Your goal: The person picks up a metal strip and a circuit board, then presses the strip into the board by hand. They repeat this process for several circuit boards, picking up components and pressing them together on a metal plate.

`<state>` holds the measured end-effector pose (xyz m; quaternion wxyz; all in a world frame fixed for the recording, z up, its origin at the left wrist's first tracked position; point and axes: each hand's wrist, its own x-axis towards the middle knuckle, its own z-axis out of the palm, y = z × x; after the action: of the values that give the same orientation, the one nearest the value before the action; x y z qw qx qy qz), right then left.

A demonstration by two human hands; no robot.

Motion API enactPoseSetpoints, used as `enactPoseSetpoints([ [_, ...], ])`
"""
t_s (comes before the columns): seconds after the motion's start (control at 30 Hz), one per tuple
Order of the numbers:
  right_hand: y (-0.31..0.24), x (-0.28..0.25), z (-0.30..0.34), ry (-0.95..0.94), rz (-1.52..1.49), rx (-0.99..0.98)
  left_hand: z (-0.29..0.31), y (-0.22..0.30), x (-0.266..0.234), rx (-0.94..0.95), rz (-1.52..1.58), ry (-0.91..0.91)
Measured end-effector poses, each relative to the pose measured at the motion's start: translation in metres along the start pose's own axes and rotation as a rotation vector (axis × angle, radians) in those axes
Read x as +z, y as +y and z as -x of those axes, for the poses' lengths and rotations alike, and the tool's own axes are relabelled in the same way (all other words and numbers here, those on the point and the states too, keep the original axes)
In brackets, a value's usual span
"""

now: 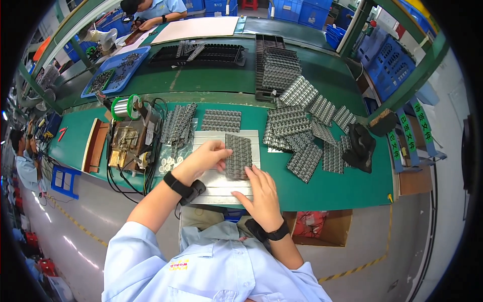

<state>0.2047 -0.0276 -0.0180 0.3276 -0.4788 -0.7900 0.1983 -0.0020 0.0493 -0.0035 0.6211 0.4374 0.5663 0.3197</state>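
Note:
A dark grey panel (238, 157) covered in rows of small parts is held tilted above a silver metal plate (217, 193). My left hand (205, 160) pinches its left edge between thumb and fingers. Close to the panel's lower right corner, my right hand (261, 195) has its fingers stretched out and its thumb apart; the fingertips appear to touch the edge. A similar panel (221, 121) lies flat just beyond the plate. To the left, more panels (178, 125) are stacked beside a clear bag, and a loose pile of panels (291, 121) spreads to the right.
A soldering device (128, 143) with a green-rimmed wire spool (126, 108) and cables stands left. White round pieces (170, 164) lie nearby. Black racks (201, 54) and a blue tray (113, 75) sit farther back. A black cloth-like object (360, 148) lies right. Another person (156, 11) works across the bench.

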Motion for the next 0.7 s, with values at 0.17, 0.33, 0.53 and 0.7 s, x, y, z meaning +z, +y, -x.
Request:
enactPoseSetpoints([
  [0.17, -0.009, -0.014, -0.009, 0.179, 0.071, -0.200, 0.034, -0.001, -0.004, -0.180, 0.465, -0.198],
  [0.33, -0.021, -0.041, -0.039, 0.117, -0.085, -0.301, 0.068, 0.006, -0.009, -0.071, 0.123, -0.102],
  [0.53, -0.035, -0.041, -0.062, -0.102, -0.021, -0.311, 0.083, 0.010, 0.022, 0.920, -0.562, 0.362],
  [0.7, -0.037, -0.026, -0.064, -0.007, -0.063, -0.298, 0.080, -0.003, 0.017, 0.872, -0.575, 0.350],
])
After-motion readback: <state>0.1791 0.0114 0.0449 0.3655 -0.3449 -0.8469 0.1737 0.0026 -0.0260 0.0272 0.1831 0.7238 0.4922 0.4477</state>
